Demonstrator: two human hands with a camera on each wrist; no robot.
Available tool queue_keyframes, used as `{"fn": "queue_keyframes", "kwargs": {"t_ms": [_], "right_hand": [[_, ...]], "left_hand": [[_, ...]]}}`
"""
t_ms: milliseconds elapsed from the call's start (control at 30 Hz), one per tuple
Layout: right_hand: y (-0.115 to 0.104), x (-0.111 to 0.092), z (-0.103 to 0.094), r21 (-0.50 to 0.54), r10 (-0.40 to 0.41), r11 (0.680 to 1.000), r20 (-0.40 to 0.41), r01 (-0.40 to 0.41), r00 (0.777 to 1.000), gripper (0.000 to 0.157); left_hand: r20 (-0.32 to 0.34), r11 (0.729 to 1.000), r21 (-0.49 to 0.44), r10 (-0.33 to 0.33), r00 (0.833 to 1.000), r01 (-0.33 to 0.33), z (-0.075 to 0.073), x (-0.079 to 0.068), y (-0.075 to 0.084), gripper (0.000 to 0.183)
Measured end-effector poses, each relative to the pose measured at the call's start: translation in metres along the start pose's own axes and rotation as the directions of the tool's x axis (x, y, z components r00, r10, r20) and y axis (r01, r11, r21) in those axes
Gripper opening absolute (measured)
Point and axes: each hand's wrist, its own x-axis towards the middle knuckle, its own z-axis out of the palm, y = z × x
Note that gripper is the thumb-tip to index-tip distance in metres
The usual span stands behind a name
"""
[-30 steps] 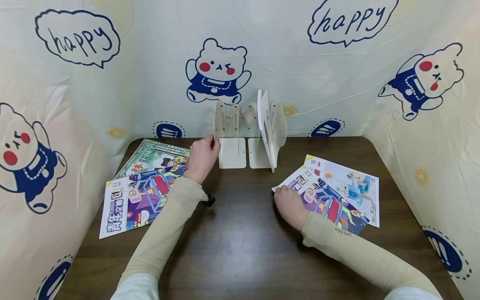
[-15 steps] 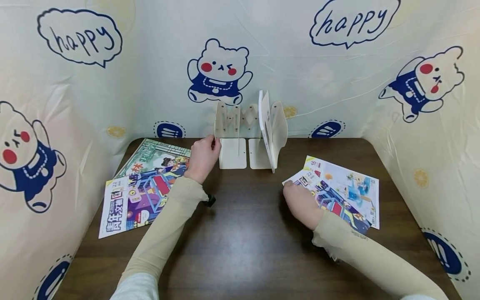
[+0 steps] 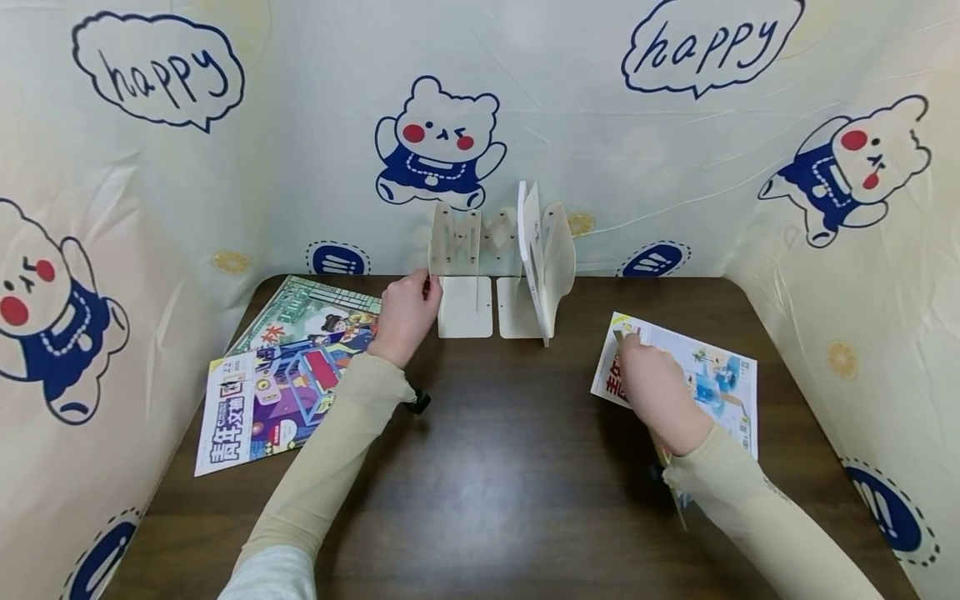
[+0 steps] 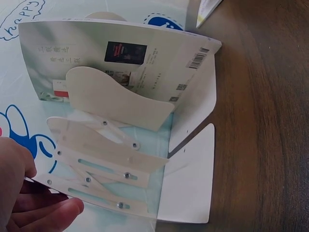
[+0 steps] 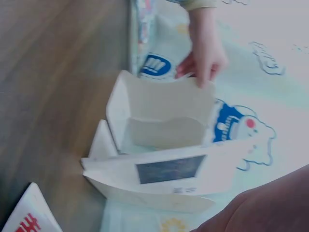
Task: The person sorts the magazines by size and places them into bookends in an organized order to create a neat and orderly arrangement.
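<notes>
A white expandable bookend (image 3: 465, 308) stands at the back of the table. In the left wrist view, my left hand (image 4: 34, 193) pinches the outer edge of its left side plate. One magazine (image 4: 145, 43) stands upright in the bookend, leaning near the right side plate. Over at the right, my right hand (image 3: 663, 396) grips a magazine (image 3: 681, 510) that is tilted up on edge, mostly hidden by the hand and sleeve. Beneath it a white-and-blue magazine (image 3: 720, 387) lies flat on the table.
Two overlapping magazines (image 3: 292, 392) lie on the left of the dark wooden table (image 3: 480, 467), partly behind the left forearm. Cloth walls (image 3: 315, 125) with bear prints enclose the table's back and sides.
My right hand has moved right and tipped the purple-covered magazine from flat up onto its edge, uncovering more of the magazine below. The left hand keeps its place on the bookend.
</notes>
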Motion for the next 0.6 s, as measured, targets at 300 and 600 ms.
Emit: {"fn": "queue_keyframes", "kwargs": {"t_ms": [300,600], "right_hand": [[0.003,-0.019,-0.020,0.092,-0.015,0.995,-0.234,0.037,0.972,0.016],[-0.003,-0.037,-0.036,0.127,-0.058,0.982,-0.498,0.140,0.865,0.021]], "left_hand": [[-0.006,1.000,0.009,0.004,1.000,-0.004,0.001,0.000,0.000,0.029],[-0.010,1.000,0.005,0.004,1.000,-0.004,0.002,0.000,0.000,0.026]]}}
